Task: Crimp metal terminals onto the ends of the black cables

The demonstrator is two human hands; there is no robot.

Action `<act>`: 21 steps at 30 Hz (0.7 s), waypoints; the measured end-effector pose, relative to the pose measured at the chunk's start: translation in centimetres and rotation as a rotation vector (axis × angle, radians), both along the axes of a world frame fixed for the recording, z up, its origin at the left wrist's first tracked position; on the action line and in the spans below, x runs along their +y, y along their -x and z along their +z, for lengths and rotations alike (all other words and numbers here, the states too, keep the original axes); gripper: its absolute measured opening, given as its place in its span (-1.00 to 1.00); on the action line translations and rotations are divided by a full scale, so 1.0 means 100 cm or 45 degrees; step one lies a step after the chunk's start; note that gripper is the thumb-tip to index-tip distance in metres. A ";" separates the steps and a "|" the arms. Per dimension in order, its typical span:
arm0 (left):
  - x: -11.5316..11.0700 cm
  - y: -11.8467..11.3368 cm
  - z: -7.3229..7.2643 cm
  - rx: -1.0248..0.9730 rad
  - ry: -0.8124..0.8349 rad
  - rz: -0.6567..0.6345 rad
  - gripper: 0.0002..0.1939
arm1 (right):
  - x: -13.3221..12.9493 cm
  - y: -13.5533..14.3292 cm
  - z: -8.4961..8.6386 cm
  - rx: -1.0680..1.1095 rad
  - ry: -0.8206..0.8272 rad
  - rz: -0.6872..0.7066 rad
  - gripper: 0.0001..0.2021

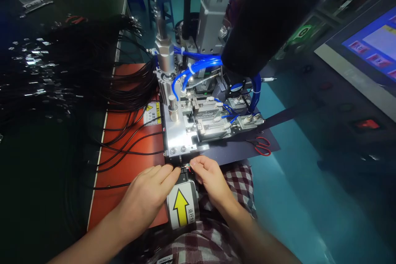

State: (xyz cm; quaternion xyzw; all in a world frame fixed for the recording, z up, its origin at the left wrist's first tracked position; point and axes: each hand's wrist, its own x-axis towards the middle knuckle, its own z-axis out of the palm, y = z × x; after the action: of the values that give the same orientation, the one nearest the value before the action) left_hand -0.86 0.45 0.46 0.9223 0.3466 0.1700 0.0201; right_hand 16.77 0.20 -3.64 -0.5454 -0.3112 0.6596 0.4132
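Observation:
Both hands meet at the near end of a metal machine. My left hand is closed, its fingers curled together at the machine's front edge; what it grips is hidden. Close on the right, my right hand pinches the end of a small wire with red and white strands. Just below the fingers is a white plate with a yellow arrow. Black cables run from the machine's left side over an orange mat.
A large bundle of black cables lies at the left. Red-handled scissors rest on the dark plate to the right. Blue air tubes arch over the machine. A touchscreen stands at the upper right, and a blue stool behind.

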 end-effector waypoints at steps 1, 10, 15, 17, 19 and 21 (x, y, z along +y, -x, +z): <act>0.000 0.000 0.000 -0.006 -0.009 0.002 -0.69 | 0.001 0.000 -0.002 0.049 0.034 0.002 -0.73; 0.001 -0.001 0.001 -0.025 0.034 0.022 -0.69 | -0.020 -0.001 0.004 -0.342 -0.171 0.009 -0.77; 0.000 0.000 -0.001 -0.046 0.041 0.025 -0.70 | -0.020 0.000 0.022 -0.853 -0.408 0.086 -0.82; 0.000 0.000 -0.001 -0.041 0.035 0.020 -0.70 | -0.016 -0.002 0.021 -0.860 -0.437 0.072 -0.82; 0.000 0.000 -0.001 -0.040 0.013 0.017 -0.70 | -0.012 -0.004 0.016 -0.592 -0.308 0.093 -0.81; 0.000 0.000 -0.001 -0.032 -0.008 0.016 -0.69 | -0.008 -0.006 0.009 -0.251 -0.142 0.109 -0.77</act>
State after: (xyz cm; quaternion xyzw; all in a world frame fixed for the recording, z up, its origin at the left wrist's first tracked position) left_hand -0.89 0.46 0.39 0.9179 0.3515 0.1829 0.0204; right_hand 17.36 -0.60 -2.73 -0.5698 -0.4096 0.6014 0.3818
